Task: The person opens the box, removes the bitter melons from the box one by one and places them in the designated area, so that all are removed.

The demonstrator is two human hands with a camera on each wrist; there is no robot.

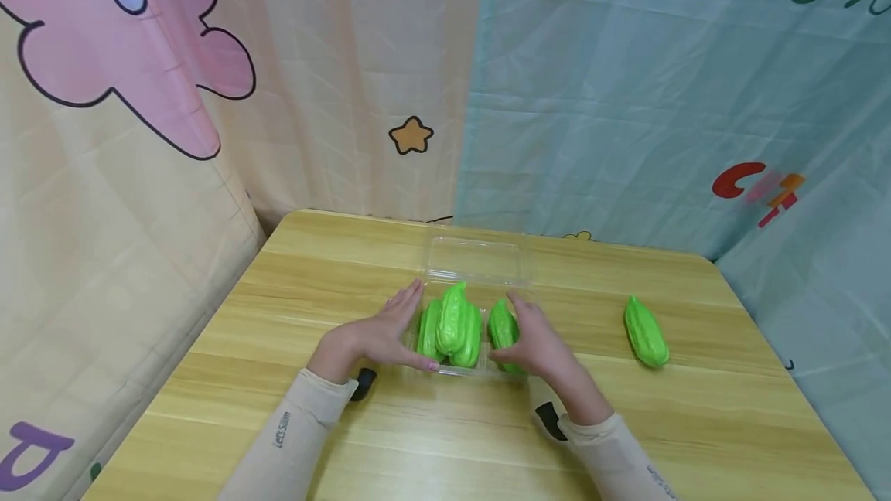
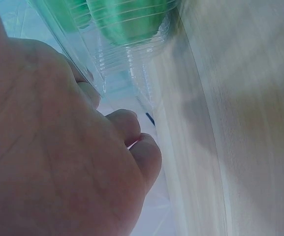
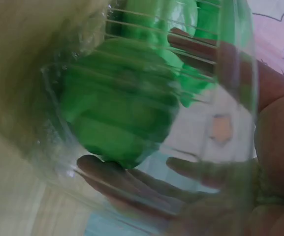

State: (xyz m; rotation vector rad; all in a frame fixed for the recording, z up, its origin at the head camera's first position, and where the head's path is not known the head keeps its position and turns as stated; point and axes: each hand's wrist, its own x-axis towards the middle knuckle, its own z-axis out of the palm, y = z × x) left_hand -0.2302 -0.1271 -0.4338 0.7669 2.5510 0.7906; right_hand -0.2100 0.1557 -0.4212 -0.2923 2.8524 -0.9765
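Observation:
A clear plastic clamshell box lies with its lid folded back. On its left side several bright green bitter melons are bunched, one on top of the others. My left hand rests along the box's left side, fingers straight toward the back and thumb at the front edge. My right hand holds another bitter melon inside the box's right part, thumb on one side and fingers on the other. Through the clear wall, the right wrist view shows this melon's rounded end and fingertips beside it.
One more bitter melon lies alone on the wooden table, to the right of the box. Printed curtains hang behind the table's back edge and along both sides.

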